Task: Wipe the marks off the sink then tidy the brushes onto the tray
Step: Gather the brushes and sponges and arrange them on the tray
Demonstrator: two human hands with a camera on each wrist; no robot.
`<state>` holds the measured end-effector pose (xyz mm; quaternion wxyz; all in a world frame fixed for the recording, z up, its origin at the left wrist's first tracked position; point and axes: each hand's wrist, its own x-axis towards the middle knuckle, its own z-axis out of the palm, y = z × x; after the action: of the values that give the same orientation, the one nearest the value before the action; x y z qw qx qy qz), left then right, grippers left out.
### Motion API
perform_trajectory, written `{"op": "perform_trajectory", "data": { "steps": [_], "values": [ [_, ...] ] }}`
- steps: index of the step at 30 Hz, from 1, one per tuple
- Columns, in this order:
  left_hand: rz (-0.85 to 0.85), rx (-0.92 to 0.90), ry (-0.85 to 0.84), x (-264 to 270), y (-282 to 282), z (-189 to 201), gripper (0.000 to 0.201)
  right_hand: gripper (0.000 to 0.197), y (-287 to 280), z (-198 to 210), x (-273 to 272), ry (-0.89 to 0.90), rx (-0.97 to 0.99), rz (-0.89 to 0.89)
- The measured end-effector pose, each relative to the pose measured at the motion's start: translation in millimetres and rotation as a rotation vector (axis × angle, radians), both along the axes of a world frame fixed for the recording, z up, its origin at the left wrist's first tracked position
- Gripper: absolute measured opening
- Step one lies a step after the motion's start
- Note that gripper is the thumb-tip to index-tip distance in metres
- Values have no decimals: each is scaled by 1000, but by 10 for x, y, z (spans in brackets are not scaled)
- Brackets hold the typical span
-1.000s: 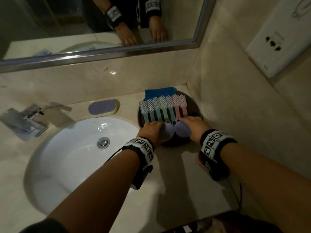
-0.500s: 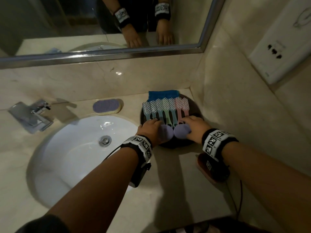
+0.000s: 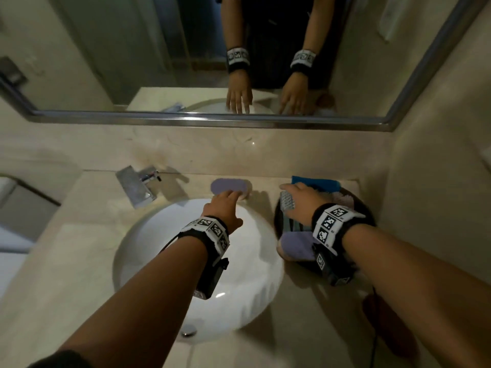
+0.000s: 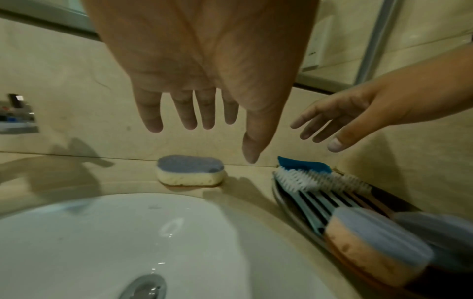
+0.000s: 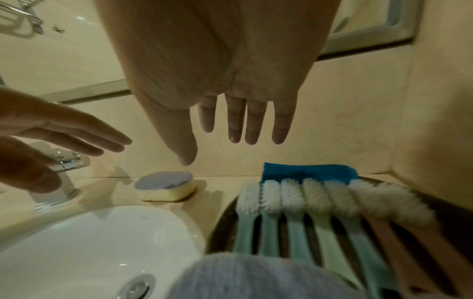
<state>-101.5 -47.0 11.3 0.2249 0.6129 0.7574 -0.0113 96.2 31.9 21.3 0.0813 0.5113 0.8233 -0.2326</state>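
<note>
**Both my hands free above the bench, brushes lined up on the tray**

The beige bench (image 3: 79, 261) runs under a wide mirror (image 3: 132, 62) on the far wall. Sunk into it is the white sink (image 3: 164, 248), its drain near me and the chrome tap (image 3: 138, 185) at its far left. To the right of the sink, in the corner, sits the dark round tray (image 5: 220, 228). Across the tray lies a row of brushes (image 5: 320, 198), white bristle heads at the far side, handles in teal, green and pink pointing toward me, side by side and touching. A blue cloth (image 5: 307, 172) lies at the tray's far edge just behind the bristles. Two purple-topped sponges (image 4: 371, 242) rest on the near end of the handles. A third sponge (image 4: 189, 171), purple on top and yellow below, sits alone on the bench between the tap and the tray, just beyond the sink's far rim.

My left hand (image 3: 225, 208) hangs over the sink's far edge, fingers straight and spread toward that lone sponge, gripping nothing. My right hand (image 3: 300, 203) hovers above the brush heads, fingers straight and relaxed, holding nothing.
</note>
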Motion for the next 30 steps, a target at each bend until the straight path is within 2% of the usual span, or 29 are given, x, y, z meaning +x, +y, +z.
{"op": "perform_trajectory", "data": {
  "steps": [6,11,15,17,24,30],
  "values": [
    [58,19,-29,-567,198,-160,73,68,173,-116,-695,10,-43,29],
    [62,-18,-68,-902,457,-358,80,61,389,-284,-1109,16,-26,-24],
    [65,-66,-110,-1036,629,-522,84,70,484,-526,-1400,-4,-90,-32],
    [71,-76,-148,-1074,695,-581,85,77,537,-638,-1476,-30,-140,-59],
    [95,-138,-267,-1149,889,-702,84,84,805,-828,-1607,-32,-255,-131],
    [77,-217,-256,-1064,1011,-727,81,94,858,-951,-1697,-99,-260,-135]
  ]
}}
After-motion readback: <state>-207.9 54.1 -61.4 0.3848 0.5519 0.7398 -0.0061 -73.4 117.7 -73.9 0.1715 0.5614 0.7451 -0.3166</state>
